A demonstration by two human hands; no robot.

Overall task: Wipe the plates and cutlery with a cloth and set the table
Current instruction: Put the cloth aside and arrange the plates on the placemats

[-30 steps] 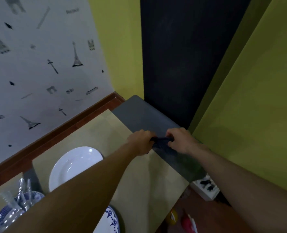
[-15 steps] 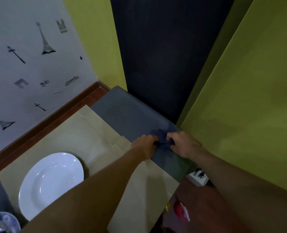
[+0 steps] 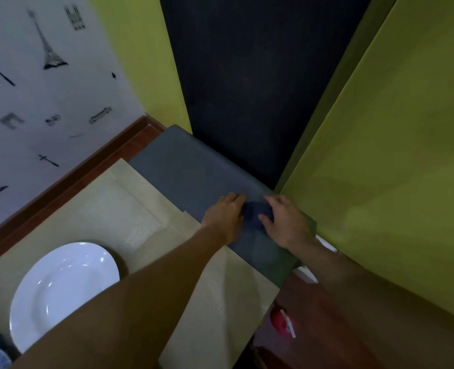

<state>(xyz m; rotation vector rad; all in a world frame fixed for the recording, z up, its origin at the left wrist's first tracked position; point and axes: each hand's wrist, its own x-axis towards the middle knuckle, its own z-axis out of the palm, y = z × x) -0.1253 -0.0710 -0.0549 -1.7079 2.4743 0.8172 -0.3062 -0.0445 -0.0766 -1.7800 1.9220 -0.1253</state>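
Item: dark blue cloth [image 3: 256, 212], bunched on grey mat [image 3: 194, 177] at worktop's far edge. Soft, light, limp. Left hand [image 3: 224, 217] and right hand [image 3: 287, 225] press its sides; grip loose. Gather mid-fold.

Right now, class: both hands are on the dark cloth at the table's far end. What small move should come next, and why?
Probably lift the dark blue cloth toward the white plate. The left hand and right hand touch the cloth on the grey mat, and the plate sits apart, untouched.
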